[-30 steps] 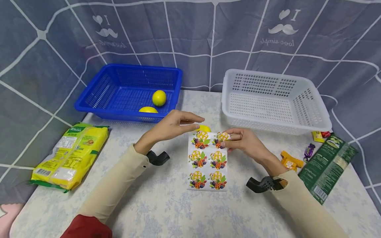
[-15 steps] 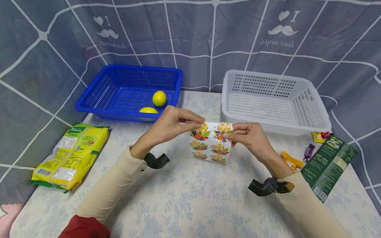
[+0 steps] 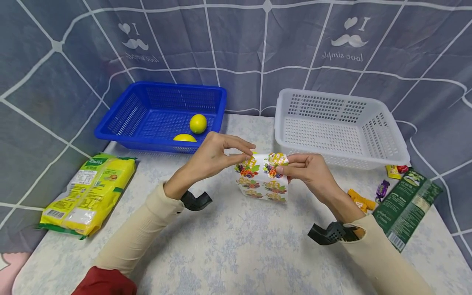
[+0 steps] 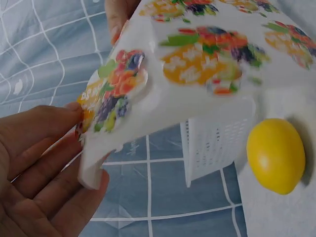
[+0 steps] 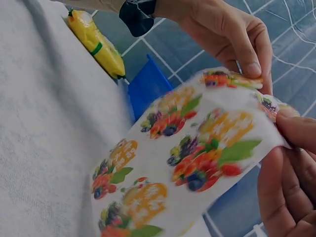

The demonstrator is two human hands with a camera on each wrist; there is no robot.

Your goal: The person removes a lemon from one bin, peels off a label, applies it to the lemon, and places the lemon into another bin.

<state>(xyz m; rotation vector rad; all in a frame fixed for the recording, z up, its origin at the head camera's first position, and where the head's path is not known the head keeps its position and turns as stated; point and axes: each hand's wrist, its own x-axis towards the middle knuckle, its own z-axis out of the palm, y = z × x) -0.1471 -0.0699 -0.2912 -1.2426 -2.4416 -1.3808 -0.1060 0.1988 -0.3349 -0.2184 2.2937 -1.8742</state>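
above the surface [image 3: 221,254], head view: my left hand [image 3: 210,157] and right hand [image 3: 309,174] pinch the sticker sheet [image 3: 259,180] near its far end. left wrist: lemon [image 4: 276,155] close by. right wrist: sheet bent; i judge this the peeling step, next wanting a slow pull.

Grey-blue gridded curtain [image 3: 236,45] behind — pale, blue-mottled tabletop [image 3: 236,254] below.

Soft, even light brightens the head view, with diffuse shadows near the forearms [image 3: 138,229] on the bench [image 3: 236,258] and a pale shine across the bent sticker sheet [image 3: 261,175]. Lines on the curtain [image 3: 239,24] bow towards the edges. Both wrist views are dimmer and greyer, blur softening the sheet's print; the lemon [image 4: 275,156] looks sharper, a shadow beside it
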